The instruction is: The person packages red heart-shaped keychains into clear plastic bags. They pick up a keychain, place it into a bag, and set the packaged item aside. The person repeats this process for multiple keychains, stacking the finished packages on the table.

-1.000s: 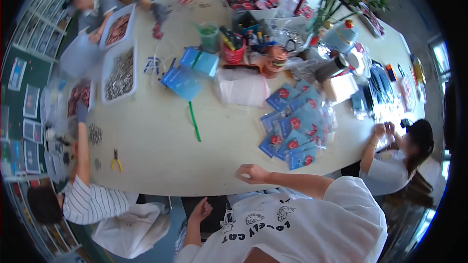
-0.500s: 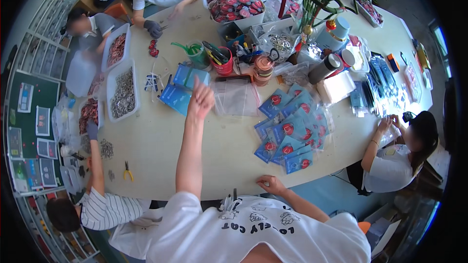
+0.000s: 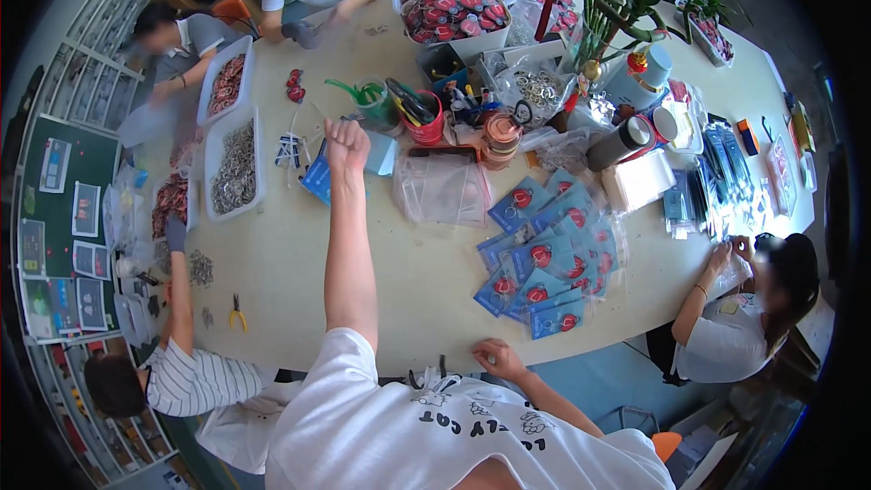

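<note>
Cards (image 3: 315, 180) in blue are reached across a pale table (image 3: 417, 299) by a left hand (image 3: 347, 147), the pile partly hidden behind the wrist at about eight o'clock from the knuckles. The fingers are curled in; whether anything is gripped cannot be told. A pale blue stack (image 3: 382, 154) is seen just beside the hand at three o'clock.

The right hand (image 3: 499, 358) is rested at the table's near edge, loosely opened with fingers bent. At one o'clock from it, clear packets (image 3: 540, 259) with blue backing and red tags are spread in an overlapping heap.

From the left hand, a green cup (image 3: 374, 111) is set at one o'clock and a red cup (image 3: 425, 131) filled with tools at two, while clear bags (image 3: 442, 191) are laid at four. Yellow-handled pliers (image 3: 238, 318) are placed at seven, metal parts (image 3: 233, 168) are piled at nine, and red pieces (image 3: 295, 86) are grouped at eleven.

At two o'clock from the right hand, a clear packet (image 3: 729, 279) is held by a co-worker (image 3: 733, 331) in white.
</note>
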`<act>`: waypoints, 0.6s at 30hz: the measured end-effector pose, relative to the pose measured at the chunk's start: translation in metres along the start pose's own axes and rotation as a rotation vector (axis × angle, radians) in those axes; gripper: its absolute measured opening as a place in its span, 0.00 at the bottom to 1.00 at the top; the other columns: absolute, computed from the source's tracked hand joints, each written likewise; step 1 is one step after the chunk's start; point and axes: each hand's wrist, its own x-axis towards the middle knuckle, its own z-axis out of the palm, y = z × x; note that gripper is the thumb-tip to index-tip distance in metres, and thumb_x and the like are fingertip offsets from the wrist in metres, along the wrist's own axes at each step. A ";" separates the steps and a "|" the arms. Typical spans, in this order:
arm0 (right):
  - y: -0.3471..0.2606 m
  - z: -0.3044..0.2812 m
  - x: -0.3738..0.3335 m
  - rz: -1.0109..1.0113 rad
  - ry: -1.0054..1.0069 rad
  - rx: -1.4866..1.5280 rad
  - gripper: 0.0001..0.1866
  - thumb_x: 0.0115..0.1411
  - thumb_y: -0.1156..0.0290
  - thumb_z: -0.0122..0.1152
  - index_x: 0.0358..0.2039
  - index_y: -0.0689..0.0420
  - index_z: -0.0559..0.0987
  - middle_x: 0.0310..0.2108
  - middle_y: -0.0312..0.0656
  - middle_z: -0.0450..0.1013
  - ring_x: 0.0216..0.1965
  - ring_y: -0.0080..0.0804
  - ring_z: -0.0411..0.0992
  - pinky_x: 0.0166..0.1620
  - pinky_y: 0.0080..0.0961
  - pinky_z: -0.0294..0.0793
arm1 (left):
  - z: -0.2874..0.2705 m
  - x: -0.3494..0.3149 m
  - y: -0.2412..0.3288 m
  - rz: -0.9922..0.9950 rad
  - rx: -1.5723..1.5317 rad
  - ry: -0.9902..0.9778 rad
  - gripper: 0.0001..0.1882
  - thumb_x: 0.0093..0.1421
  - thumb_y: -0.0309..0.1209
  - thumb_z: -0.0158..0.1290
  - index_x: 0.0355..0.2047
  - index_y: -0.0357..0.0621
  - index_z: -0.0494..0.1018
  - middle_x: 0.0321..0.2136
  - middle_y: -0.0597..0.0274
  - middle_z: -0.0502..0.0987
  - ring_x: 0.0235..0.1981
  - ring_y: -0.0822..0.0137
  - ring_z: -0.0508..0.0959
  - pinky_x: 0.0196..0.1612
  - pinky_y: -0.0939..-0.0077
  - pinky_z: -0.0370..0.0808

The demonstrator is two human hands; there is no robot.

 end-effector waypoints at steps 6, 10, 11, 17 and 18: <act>0.003 0.005 -0.005 0.046 -0.059 0.009 0.08 0.52 0.74 0.61 0.34 0.58 0.78 0.31 0.44 0.76 0.34 0.44 0.74 0.39 0.35 0.74 | 0.054 0.069 -0.037 0.384 0.898 0.072 0.29 0.68 0.51 0.40 0.12 0.53 0.56 0.09 0.71 0.56 0.12 0.75 0.57 0.16 0.80 0.52; 0.022 -0.001 -0.006 -0.184 0.028 0.030 0.06 0.54 0.75 0.60 0.34 0.58 0.78 0.29 0.43 0.73 0.27 0.37 0.72 0.34 0.33 0.73 | 0.008 0.117 0.005 0.791 1.691 0.250 0.29 0.67 0.52 0.43 0.15 0.46 0.66 0.11 0.68 0.66 0.15 0.74 0.67 0.20 0.77 0.63; 0.024 0.000 -0.007 -0.179 0.024 -0.005 0.06 0.54 0.75 0.60 0.34 0.58 0.78 0.28 0.43 0.72 0.27 0.37 0.72 0.34 0.33 0.73 | -0.003 0.121 0.002 0.801 1.769 0.128 0.28 0.68 0.49 0.42 0.17 0.43 0.70 0.12 0.67 0.68 0.16 0.73 0.69 0.22 0.75 0.66; 0.020 0.000 -0.010 -0.203 0.032 0.000 0.06 0.54 0.74 0.59 0.33 0.60 0.77 0.26 0.43 0.70 0.26 0.38 0.71 0.34 0.33 0.72 | -0.010 0.106 -0.022 0.886 2.179 -0.241 0.19 0.67 0.24 0.36 0.57 0.42 0.62 0.36 0.52 0.79 0.39 0.57 0.80 0.44 0.66 0.74; 0.022 0.000 -0.008 -0.238 0.014 -0.014 0.06 0.54 0.74 0.59 0.32 0.60 0.77 0.26 0.43 0.70 0.26 0.38 0.71 0.34 0.33 0.72 | -0.008 0.107 -0.016 0.933 2.182 -0.267 0.19 0.66 0.22 0.35 0.57 0.41 0.63 0.40 0.50 0.78 0.42 0.56 0.79 0.45 0.65 0.74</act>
